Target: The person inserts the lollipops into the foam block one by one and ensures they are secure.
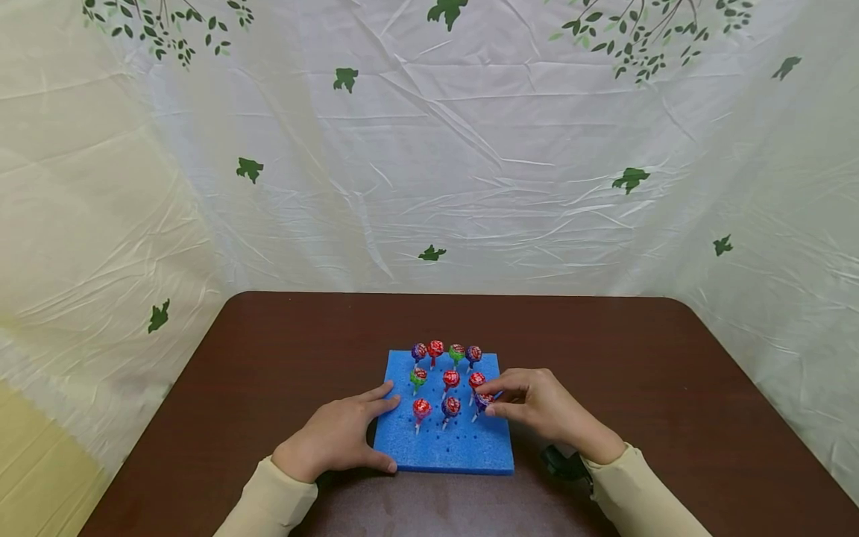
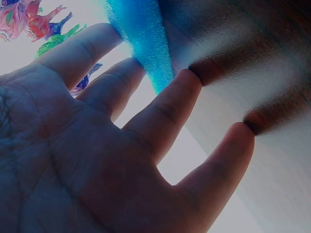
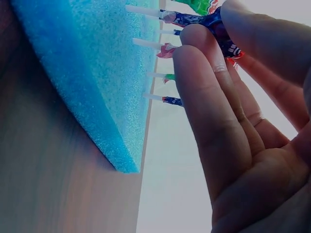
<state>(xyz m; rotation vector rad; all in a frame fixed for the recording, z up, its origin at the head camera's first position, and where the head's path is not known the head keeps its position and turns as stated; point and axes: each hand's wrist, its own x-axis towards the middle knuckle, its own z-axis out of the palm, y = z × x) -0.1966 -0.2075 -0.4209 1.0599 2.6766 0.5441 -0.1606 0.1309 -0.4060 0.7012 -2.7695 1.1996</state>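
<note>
A blue foam board (image 1: 463,455) with small holes lies on the table, and several wrapped lollipops stand upright in it in rough rows. My left hand (image 1: 338,436) rests along the board's left side, fingers spread and fairly straight, thumb at the near corner. In the left wrist view two of its fingertips touch the tabletop. With thumb and fingers my right hand (image 1: 543,403) pinches the head of a purple lollipop (image 1: 481,403) at the right end of the front row. Its white stick (image 3: 142,10) meets the foam in the right wrist view. Just behind it stands a red lollipop (image 1: 477,379).
The dark brown table (image 1: 282,350) has rounded far corners. Behind and beside it hangs a pale curtain (image 1: 403,186) printed with green leaves. On the right wrist is a dark strapped device (image 1: 565,464), close over the tabletop.
</note>
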